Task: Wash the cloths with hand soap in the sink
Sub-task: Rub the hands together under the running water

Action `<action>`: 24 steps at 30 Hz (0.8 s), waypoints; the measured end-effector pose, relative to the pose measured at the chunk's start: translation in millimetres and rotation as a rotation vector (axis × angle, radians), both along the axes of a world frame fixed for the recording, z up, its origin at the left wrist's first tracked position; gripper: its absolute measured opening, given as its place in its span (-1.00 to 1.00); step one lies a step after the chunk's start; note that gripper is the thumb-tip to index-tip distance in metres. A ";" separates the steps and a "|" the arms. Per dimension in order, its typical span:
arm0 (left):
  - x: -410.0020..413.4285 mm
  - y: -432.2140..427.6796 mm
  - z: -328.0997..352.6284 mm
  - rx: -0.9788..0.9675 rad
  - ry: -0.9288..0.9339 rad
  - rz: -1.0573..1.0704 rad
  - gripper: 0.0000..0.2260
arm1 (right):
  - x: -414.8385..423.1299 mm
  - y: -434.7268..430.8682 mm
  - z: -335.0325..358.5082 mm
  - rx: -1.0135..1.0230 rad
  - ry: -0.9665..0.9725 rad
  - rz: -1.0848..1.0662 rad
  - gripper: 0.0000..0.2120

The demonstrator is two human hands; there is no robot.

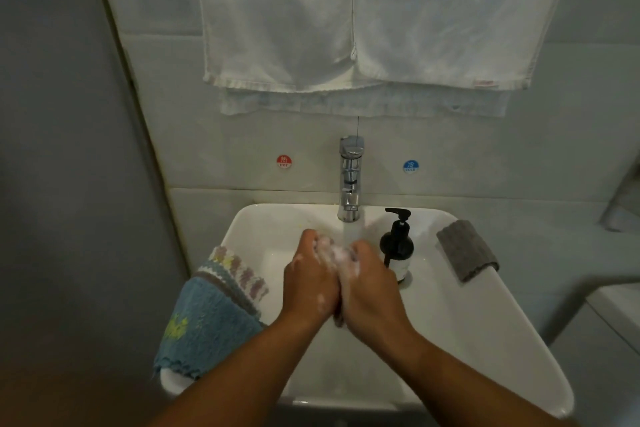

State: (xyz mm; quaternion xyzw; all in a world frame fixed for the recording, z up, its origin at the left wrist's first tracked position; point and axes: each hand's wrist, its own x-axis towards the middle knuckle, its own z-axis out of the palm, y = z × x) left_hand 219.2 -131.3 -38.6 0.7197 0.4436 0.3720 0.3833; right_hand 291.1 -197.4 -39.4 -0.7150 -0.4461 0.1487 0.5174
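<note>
While a sudsy cloth [337,254] is scrubbed, towels [277,17] hang above the sink [450,322].

The white sink [450,322] bears a blue towel [207,322] draped over its left rim. A black soap bottle [397,246] stands upright just right of the tap [350,180] at the back. A folded grey cloth [465,250] lies on the right rim.

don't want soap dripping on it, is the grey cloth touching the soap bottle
Apart. The head view shows bare white sink rim between the grey cloth and the soap bottle.
</note>
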 end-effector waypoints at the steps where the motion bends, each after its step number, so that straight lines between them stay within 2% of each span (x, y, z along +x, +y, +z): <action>1: 0.3 3.0 -5.0 -0.033 0.014 -0.010 -0.96 | -2.9 -1.3 2.3 0.028 -0.009 0.022 -0.87; 4: 4.0 -10.6 -13.4 -0.142 -0.035 -0.148 -0.91 | 11.0 4.1 10.9 0.090 -0.074 -0.036 -0.91; 7: 5.0 -23.4 -11.5 -0.135 -0.065 -0.210 -0.81 | 32.3 12.9 -0.5 0.037 0.018 -0.184 -0.85; 10: 3.1 -13.3 -2.1 -0.037 -0.038 -0.121 -0.79 | 23.9 9.2 -11.7 -0.113 -0.054 -0.120 -0.81; 13: 0.7 0.8 -2.7 -0.020 0.019 -0.009 -0.86 | 0.0 -0.6 -2.3 -0.041 0.005 -0.009 -0.82; 16: 1.8 -8.7 -10.5 -0.047 0.031 -0.147 -0.95 | 6.7 3.0 9.8 0.061 -0.061 -0.062 -0.86; 19: 2.6 -26.8 -5.3 -0.048 -0.047 -0.240 -0.87 | 30.6 10.6 7.9 -0.012 -0.117 -0.179 -0.85; 21: 3.9 -25.1 3.8 -0.034 -0.097 -0.199 -0.83 | 30.6 8.0 1.4 -0.065 -0.095 -0.166 -0.82; 24: 4.3 -5.9 5.4 0.022 -0.066 -0.041 -0.83 | 6.0 -2.6 0.9 -0.015 -0.015 -0.009 -0.81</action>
